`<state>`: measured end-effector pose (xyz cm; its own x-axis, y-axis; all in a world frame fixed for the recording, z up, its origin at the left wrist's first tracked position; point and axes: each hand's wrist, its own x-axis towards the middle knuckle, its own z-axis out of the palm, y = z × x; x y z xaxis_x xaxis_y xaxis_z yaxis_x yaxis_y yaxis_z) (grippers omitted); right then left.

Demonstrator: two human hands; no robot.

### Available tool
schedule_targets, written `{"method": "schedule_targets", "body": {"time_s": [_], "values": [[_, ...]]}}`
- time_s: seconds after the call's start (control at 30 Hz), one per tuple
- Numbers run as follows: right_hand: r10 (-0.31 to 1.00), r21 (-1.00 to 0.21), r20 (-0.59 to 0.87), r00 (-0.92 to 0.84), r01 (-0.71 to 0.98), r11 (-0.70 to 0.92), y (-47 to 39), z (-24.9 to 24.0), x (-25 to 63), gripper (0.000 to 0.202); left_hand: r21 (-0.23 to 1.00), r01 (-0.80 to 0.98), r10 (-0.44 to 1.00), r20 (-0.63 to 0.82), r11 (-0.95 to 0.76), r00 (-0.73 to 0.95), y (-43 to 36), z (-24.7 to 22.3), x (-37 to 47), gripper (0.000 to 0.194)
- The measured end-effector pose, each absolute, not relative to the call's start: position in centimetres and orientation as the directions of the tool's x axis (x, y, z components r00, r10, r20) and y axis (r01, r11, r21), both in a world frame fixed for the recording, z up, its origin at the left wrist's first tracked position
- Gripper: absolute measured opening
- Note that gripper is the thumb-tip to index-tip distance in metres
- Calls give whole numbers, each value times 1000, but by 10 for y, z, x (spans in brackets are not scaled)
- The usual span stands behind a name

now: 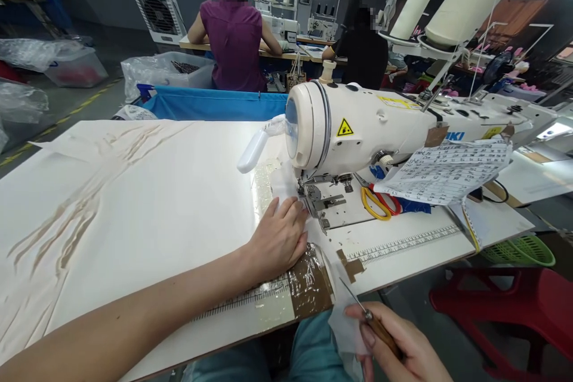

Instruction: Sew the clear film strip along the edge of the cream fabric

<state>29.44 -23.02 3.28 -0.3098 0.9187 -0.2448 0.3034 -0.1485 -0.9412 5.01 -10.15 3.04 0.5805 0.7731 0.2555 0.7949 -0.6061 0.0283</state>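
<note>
My left hand (pixel 280 234) lies palm down with its fingers on thin white fabric (pixel 283 182), just in front of the presser foot of a white sewing machine (pixel 358 122). In my right hand (pixel 403 343), low at the front edge of the table, is an awl (pixel 380 331) with a wooden handle; its thin metal point aims up and left. The fabric's near end (pixel 347 325) hangs over the table edge beside that hand, and some fingers are hidden behind it. Yellow- and red-handled scissors (pixel 378 203) lie right of the needle area.
Gathered cream fabric pieces (pixel 76 215) lie on the table's left side. Ruler tape (pixel 403 245) and brown packing tape (pixel 311 286) cover the front edge. A printed cloth (pixel 447 173) hangs from the machine. A red stool (pixel 505 310) stands at right; two people sit working ahead.
</note>
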Motion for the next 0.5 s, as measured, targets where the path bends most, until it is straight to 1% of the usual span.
{"method": "schedule_targets", "body": {"time_s": [0.17,0.3,0.33,0.37,0.4,0.43,0.5], "values": [[951,-949,-185,-248,298,-107,-221,35,279,32,23,789,757,299,-614,580,-100,31,52,42],[966,-951,-174,-191,287,-115,-219,33,270,35,-20,795,753,306,-606,582,-97,35,53,36],[965,-957,-199,-173,246,-153,-220,32,267,36,-38,798,756,298,-601,583,-96,35,53,34],[956,-962,-243,-161,169,-216,-222,31,264,36,-59,801,757,290,-596,585,-94,36,53,32],[939,-953,-302,-164,57,-297,-224,29,260,37,-81,803,758,285,-591,587,-93,36,53,31],[914,-921,-365,-178,-75,-382,-227,28,254,39,-101,804,758,283,-586,588,-91,36,53,30],[854,-794,-476,-208,-315,-519,-233,26,242,43,-123,805,759,279,-580,589,-89,36,52,32]]}}
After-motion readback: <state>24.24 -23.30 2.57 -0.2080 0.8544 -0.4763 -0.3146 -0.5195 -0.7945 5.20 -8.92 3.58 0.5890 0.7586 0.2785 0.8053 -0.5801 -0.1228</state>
